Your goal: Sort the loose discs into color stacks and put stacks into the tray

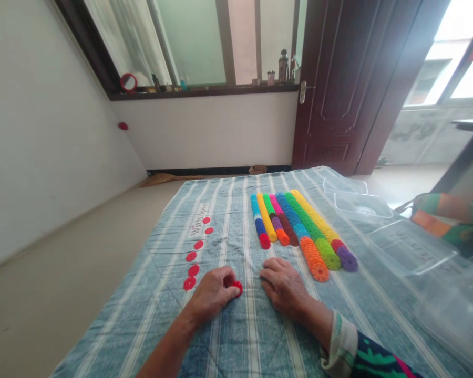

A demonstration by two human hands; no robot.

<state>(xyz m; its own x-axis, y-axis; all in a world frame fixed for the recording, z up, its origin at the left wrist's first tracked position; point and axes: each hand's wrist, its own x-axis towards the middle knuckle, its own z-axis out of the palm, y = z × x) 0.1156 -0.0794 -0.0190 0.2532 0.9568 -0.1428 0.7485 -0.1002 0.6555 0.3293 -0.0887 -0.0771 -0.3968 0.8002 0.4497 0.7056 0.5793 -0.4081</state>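
Observation:
My left hand [213, 292] pinches a red notched plastic disc [238, 288] between thumb and fingers, just above the striped cloth [153, 310]. To the right, my right hand [284, 286] lies palm down on the cloth, fingers loosely spread and slightly bent, with nothing visible in it. Several loose red discs [191, 256] lie in an uneven line beyond and left of my left hand. Past my right hand, long overlapping rows of colored discs [308, 218] lie side by side, in blue, yellow, green, orange, brown, pink, red and purple.
Clear plastic containers [412, 247] stand along the cloth's right side, beside an orange and green bag [449, 218]. A dark red door [341, 79] and a window sill [213, 92] with a flask [283, 65] are beyond. Tiled floor [82, 252] lies left.

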